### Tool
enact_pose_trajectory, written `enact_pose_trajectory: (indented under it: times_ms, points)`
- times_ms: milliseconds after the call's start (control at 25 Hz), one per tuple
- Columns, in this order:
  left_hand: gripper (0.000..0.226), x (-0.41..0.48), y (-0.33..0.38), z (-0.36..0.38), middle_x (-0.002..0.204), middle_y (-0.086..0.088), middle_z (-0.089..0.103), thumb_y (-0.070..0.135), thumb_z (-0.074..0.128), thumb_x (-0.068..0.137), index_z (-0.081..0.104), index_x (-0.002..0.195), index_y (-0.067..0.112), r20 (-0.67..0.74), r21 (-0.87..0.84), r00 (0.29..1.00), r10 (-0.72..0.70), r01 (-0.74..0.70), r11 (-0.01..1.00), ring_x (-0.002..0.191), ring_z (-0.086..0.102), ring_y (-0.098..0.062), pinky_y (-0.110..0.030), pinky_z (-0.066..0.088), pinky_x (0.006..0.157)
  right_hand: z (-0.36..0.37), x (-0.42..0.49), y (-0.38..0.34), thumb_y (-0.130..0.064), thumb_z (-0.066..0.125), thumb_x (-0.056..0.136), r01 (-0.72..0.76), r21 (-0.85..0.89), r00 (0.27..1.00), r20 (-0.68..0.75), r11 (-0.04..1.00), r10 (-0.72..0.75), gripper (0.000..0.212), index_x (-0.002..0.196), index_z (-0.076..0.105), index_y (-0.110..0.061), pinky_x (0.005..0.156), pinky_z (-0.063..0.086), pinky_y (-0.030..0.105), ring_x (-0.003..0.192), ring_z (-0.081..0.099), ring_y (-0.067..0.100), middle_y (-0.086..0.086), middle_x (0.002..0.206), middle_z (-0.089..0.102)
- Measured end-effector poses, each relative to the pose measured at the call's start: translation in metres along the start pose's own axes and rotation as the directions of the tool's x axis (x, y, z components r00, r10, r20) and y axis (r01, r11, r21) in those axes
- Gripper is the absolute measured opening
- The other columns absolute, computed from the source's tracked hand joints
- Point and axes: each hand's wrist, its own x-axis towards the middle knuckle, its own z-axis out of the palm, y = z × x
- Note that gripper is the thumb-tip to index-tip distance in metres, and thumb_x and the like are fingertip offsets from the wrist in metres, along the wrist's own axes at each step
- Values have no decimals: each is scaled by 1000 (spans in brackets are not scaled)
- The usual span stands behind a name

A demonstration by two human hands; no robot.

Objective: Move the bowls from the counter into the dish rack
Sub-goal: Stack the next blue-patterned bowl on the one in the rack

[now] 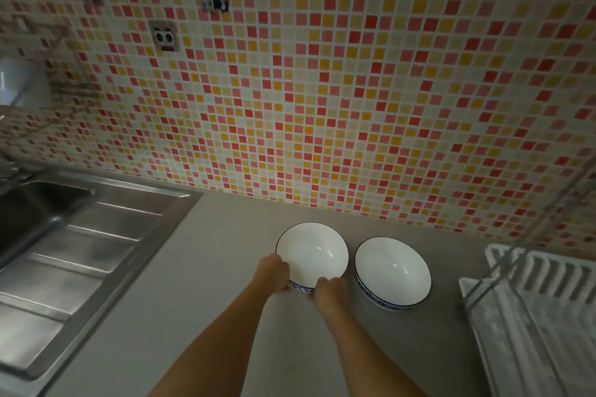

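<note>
1. A wall of small red, pink, yellow and cream mosaic tiles [354,90] rises behind a smooth grey bench [206,284].
2. A stainless steel sink with a ribbed draining board [74,255] is set into the bench's left end.
3. A white plastic dish rack with a slotted tray [545,316] stands at the bench's right end, a thin metal frame crossing over it.
4. Two white round ceramic bowls with dark rims and blue patterned outsides sit upright side by side near the bench's back edge, between sink and rack, just apart from each other.
5. The left bowl [314,251] is held at its near rim from both sides.
6. The left hand [274,272] curls its fingers onto the near-left rim and wall of that bowl.
7. The right hand [330,288] closes its fingers on the near-right rim of the same bowl.
8. The right bowl [392,269] stands untouched, nearer the rack.
</note>
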Motion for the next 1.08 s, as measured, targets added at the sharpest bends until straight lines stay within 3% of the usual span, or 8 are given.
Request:
enact_pose_trajectory:
  times_ms: [240, 360, 480, 600, 680, 840, 960, 1080]
  points:
    - [17, -41, 32, -83, 98, -21, 62, 12, 40, 92, 50, 101, 2, -190, -236, 978, 80, -125, 964, 85, 65, -34, -45, 60, 75, -55, -67, -67, -8, 42, 92, 400, -140, 916, 70, 906, -394, 38, 129, 40, 1, 78, 53, 37, 97, 60, 33, 21, 117, 60]
    - [34, -95, 51, -121, 99, -14, 60, 13, 35, 92, 49, 121, 4, -232, -219, 937, 260, -311, 925, 82, 64, -30, -40, 61, 63, -97, -113, -96, -10, 37, 97, 606, -319, 785, 91, 729, -613, 43, 139, 31, -3, 76, 50, 33, 100, 61, 31, 19, 116, 62]
    - [46, -147, 68, -136, 114, -12, 57, 12, 30, 94, 35, 139, 18, -204, -283, 878, 434, -477, 832, 91, 63, -30, -33, 60, 58, -139, -146, -121, -13, 34, 100, 672, -428, 680, 33, 604, -733, 38, 137, 33, -3, 57, 42, 25, 80, 62, 29, 18, 99, 67]
    - [46, -190, 85, -132, 120, -6, 52, 10, 30, 97, 32, 141, 23, -355, -213, 682, 639, -724, 656, 98, 57, -24, -29, 59, 64, -187, -187, -141, -18, 32, 101, 714, -322, 642, -52, 622, -765, 17, 109, 47, -15, 43, 31, 19, 57, 48, 12, 1, 71, 53]
    - [41, -214, 101, -124, 119, 1, 51, 12, 31, 100, 33, 140, 22, -468, -150, 521, 714, -843, 517, 104, 54, -21, -36, 57, 80, -223, -212, -153, -19, 36, 99, 758, -256, 601, -81, 600, -795, 17, 106, 51, -22, 46, 35, 22, 59, 51, 12, -3, 72, 54]
    - [34, -249, 136, -110, 114, 13, 48, 25, 36, 100, 31, 133, 31, -542, -30, 253, 802, -959, 283, 101, 52, -10, -29, 49, 86, -290, -251, -165, -16, 41, 98, 852, -277, 425, -128, 444, -896, 19, 97, 59, -18, 48, 34, 20, 59, 50, 10, -9, 66, 52]
    - [34, -268, 162, -98, 118, 20, 48, 41, 34, 93, 27, 126, 38, -565, 20, 98, 820, -991, 133, 105, 51, 9, -12, 44, 84, -334, -265, -163, -9, 46, 96, 899, -309, 270, -166, 310, -948, 23, 108, 63, -20, 54, 38, 17, 76, 57, 16, -6, 84, 65]
    - [40, -292, 201, -67, 123, 29, 38, 43, 37, 95, 27, 132, 32, -524, 102, -97, 846, -993, -50, 108, 42, 27, 5, 35, 88, -396, -270, -151, 3, 48, 92, 916, -318, 201, -168, 246, -965, 37, 126, 56, -8, 80, 47, 27, 105, 62, 29, 12, 116, 66]
